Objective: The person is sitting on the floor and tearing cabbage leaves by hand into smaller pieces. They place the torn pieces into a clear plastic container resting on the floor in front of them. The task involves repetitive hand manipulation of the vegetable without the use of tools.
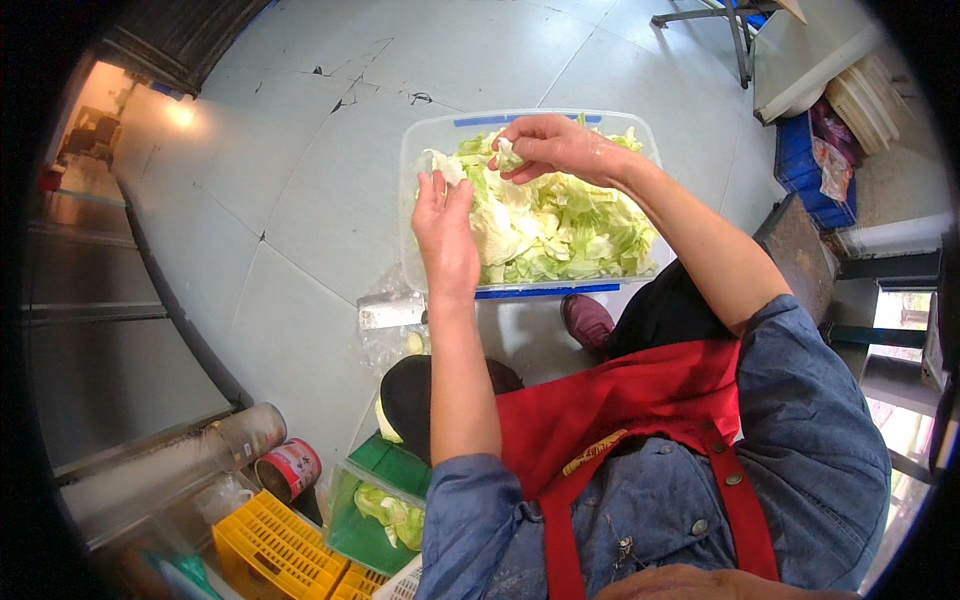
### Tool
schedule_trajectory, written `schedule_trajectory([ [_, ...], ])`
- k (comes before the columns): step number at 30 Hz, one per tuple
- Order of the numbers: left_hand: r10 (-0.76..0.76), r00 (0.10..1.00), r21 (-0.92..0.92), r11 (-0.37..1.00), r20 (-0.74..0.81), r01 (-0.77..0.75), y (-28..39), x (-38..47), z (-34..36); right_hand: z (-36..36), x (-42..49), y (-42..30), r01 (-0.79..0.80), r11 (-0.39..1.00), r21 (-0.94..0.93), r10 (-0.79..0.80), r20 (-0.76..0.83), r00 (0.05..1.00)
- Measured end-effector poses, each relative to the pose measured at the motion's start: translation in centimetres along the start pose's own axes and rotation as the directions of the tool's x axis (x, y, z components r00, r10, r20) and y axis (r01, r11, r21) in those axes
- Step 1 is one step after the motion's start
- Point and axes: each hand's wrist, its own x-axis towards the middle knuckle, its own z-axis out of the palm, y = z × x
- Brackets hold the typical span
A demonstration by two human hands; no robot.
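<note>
A clear plastic tub stands on the floor before me, heaped with torn pale green cabbage leaves. Over its middle, my right hand pinches a small piece of leaf between thumb and fingers. My left hand is raised at the tub's left side, with a whitish leaf piece at its fingertips. How firmly the left fingers grip that piece is partly hidden. Below the tub's left corner, a cleaver lies on clear plastic film.
At lower left are a green bin with cabbage leaves, a yellow crate, a red tin and a clear canister. Blue crates stand at right. Folding metal legs rest on the tiled floor.
</note>
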Motion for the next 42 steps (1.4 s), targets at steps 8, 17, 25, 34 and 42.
schedule_trajectory([
  [8,0.163,0.978,0.336,0.921,0.128,-0.197,-1.0,-1.1,1.5,1.5,-0.1,0.3,0.181,0.918,-0.354,-0.198,-0.013,0.98],
  [17,0.35,0.922,0.352,0.852,0.165,-0.387,-0.9,-1.3,1.2,3.0,-0.8,-1.1,0.197,0.878,-0.436,-0.24,-0.046,0.97],
  [25,0.334,0.931,0.211,0.909,0.149,-0.36,-0.8,-1.5,1.8,2.2,-0.6,-0.5,0.266,0.947,-0.181,-0.285,-0.092,0.954],
  [34,0.38,0.925,0.287,0.889,-0.03,-0.356,-0.6,-1.6,1.5,3.2,-1.2,-1.4,0.261,0.85,-0.458,-0.296,-0.005,0.955],
  [42,0.177,0.968,0.233,0.948,0.18,-0.217,0.6,-1.7,1.3,2.7,-1.2,-1.6,0.21,0.888,-0.41,-0.257,-0.062,0.965],
])
